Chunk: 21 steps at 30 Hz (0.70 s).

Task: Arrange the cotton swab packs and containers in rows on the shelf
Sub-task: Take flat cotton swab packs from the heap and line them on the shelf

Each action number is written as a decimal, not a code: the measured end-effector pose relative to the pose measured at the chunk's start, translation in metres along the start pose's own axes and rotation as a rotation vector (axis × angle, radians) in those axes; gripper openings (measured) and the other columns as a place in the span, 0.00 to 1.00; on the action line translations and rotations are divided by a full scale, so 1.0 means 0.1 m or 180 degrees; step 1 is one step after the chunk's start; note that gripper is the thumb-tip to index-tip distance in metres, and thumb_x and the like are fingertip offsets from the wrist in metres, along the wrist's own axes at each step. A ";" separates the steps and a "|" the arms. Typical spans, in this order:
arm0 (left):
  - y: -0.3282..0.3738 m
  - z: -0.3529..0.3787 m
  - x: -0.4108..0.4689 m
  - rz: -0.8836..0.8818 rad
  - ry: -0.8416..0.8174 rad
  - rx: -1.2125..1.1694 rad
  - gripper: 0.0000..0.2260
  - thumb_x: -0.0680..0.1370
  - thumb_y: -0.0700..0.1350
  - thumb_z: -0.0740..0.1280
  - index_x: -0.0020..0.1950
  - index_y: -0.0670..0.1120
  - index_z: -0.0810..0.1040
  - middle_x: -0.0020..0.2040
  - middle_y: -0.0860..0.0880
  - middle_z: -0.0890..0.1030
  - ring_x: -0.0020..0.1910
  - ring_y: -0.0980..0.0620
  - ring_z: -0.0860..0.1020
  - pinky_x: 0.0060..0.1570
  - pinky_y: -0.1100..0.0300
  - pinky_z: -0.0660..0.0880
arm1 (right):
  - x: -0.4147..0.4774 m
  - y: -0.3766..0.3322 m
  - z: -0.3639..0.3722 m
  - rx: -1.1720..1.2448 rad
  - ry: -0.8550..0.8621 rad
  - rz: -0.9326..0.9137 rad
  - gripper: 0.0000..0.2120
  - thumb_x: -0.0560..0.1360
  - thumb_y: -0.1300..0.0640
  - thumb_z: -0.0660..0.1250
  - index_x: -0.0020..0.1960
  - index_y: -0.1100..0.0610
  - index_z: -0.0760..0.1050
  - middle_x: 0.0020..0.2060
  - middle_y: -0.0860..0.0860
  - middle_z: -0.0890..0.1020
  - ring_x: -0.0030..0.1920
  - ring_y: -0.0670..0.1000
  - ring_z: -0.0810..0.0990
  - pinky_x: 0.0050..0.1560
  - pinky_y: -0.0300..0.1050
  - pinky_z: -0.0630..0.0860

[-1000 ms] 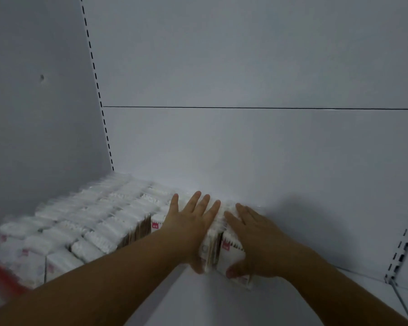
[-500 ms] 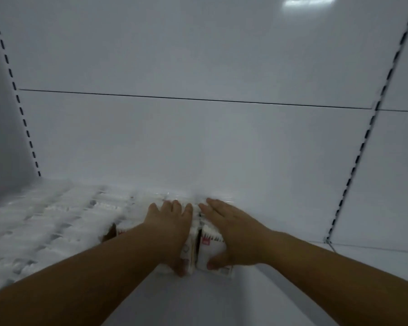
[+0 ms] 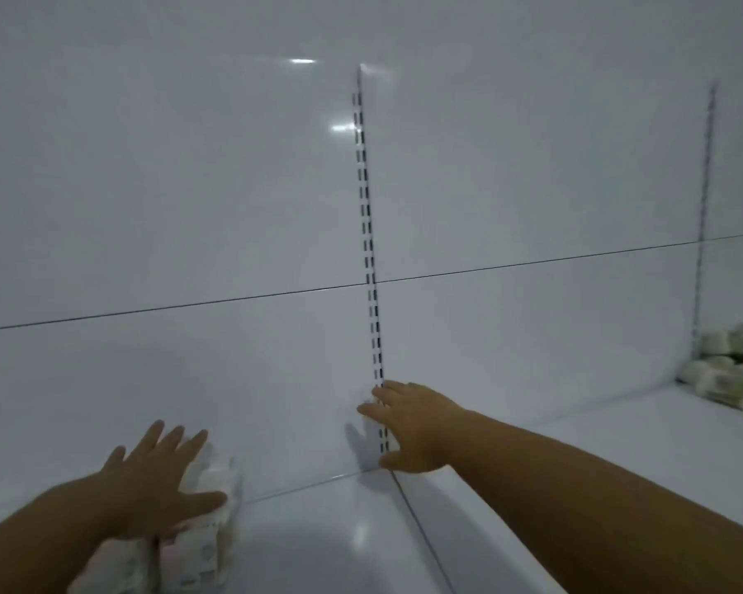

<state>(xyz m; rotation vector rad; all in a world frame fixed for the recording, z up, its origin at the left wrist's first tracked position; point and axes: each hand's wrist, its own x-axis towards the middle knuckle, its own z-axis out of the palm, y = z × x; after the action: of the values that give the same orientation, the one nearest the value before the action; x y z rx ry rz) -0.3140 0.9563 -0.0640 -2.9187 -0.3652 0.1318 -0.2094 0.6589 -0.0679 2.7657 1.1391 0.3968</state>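
Note:
My left hand (image 3: 155,486) lies flat with spread fingers on top of the last row of white cotton swab packs (image 3: 202,546) at the bottom left of the white shelf (image 3: 327,546). My right hand (image 3: 408,426) hovers with straight, relaxed fingers in front of the back panel, to the right of the packs, holding nothing. A loose heap of more swab packs (image 3: 730,375) lies far right on the neighbouring shelf section. The view is motion-blurred.
A slotted upright strip (image 3: 367,250) runs down the white back panel behind my right hand. A seam (image 3: 421,533) divides the two shelf boards. A second slotted strip (image 3: 704,216) stands at the far right.
The view has swung to the right. My right hand has left the packs and moved right and up, while my left hand stays pressed on the packs.

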 end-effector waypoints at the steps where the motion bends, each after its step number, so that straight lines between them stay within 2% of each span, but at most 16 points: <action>1: 0.29 -0.14 -0.01 0.0104 0.0103 -0.0083 0.39 0.76 0.71 0.51 0.78 0.53 0.39 0.80 0.50 0.41 0.78 0.47 0.38 0.75 0.45 0.46 | -0.25 0.26 -0.07 -0.0056 -0.0085 0.0236 0.38 0.77 0.41 0.63 0.78 0.50 0.48 0.78 0.55 0.50 0.77 0.55 0.47 0.76 0.52 0.48; 5: 1.86 -0.69 -0.08 0.0932 0.0378 -0.0461 0.30 0.82 0.62 0.48 0.79 0.52 0.42 0.80 0.49 0.41 0.78 0.48 0.38 0.75 0.47 0.44 | -1.36 1.19 -0.34 -0.0042 -0.0230 0.0869 0.36 0.77 0.45 0.64 0.78 0.49 0.48 0.78 0.54 0.51 0.77 0.54 0.49 0.74 0.53 0.54; 10: 3.79 -1.32 -0.37 0.1932 0.0683 -0.0795 0.29 0.82 0.60 0.50 0.79 0.52 0.46 0.80 0.51 0.46 0.78 0.52 0.42 0.76 0.51 0.44 | -2.87 2.02 -0.42 -0.0346 -0.0328 0.1430 0.35 0.77 0.47 0.63 0.77 0.49 0.48 0.77 0.55 0.52 0.76 0.55 0.52 0.72 0.53 0.59; 13: 4.75 -1.58 -0.55 0.2405 0.0804 -0.0864 0.29 0.81 0.61 0.51 0.79 0.53 0.47 0.80 0.51 0.46 0.78 0.52 0.42 0.76 0.50 0.44 | -3.64 2.38 -0.42 -0.0483 -0.0444 0.1653 0.36 0.77 0.48 0.64 0.78 0.49 0.48 0.77 0.55 0.49 0.76 0.56 0.50 0.73 0.54 0.56; 16: 5.58 -1.71 -0.65 0.2774 0.0810 -0.0852 0.30 0.81 0.63 0.51 0.79 0.53 0.49 0.80 0.50 0.47 0.78 0.51 0.43 0.76 0.49 0.45 | -4.26 2.71 -0.44 -0.0307 -0.0448 0.1905 0.37 0.76 0.47 0.64 0.78 0.46 0.46 0.78 0.53 0.45 0.77 0.54 0.46 0.74 0.53 0.50; 18: 6.02 -1.72 -0.69 0.3019 0.0764 -0.0847 0.29 0.81 0.62 0.52 0.79 0.53 0.51 0.80 0.50 0.52 0.78 0.51 0.48 0.75 0.50 0.49 | -4.60 2.90 -0.42 -0.0206 -0.0449 0.2045 0.37 0.76 0.46 0.63 0.78 0.45 0.46 0.78 0.52 0.45 0.77 0.53 0.44 0.75 0.52 0.48; 21: 6.57 -1.72 -0.65 0.3290 0.0641 -0.0826 0.28 0.80 0.62 0.54 0.78 0.53 0.57 0.77 0.49 0.60 0.75 0.49 0.60 0.71 0.54 0.59 | -5.00 3.18 -0.31 -0.0188 -0.0500 0.2196 0.36 0.76 0.45 0.63 0.78 0.45 0.47 0.78 0.51 0.47 0.77 0.52 0.45 0.75 0.51 0.47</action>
<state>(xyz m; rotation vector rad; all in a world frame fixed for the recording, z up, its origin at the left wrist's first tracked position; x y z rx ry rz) -0.2029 0.2841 -0.0270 -2.9878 1.2424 -0.0753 -0.3451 0.0807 -0.0669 2.9899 0.1077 0.2547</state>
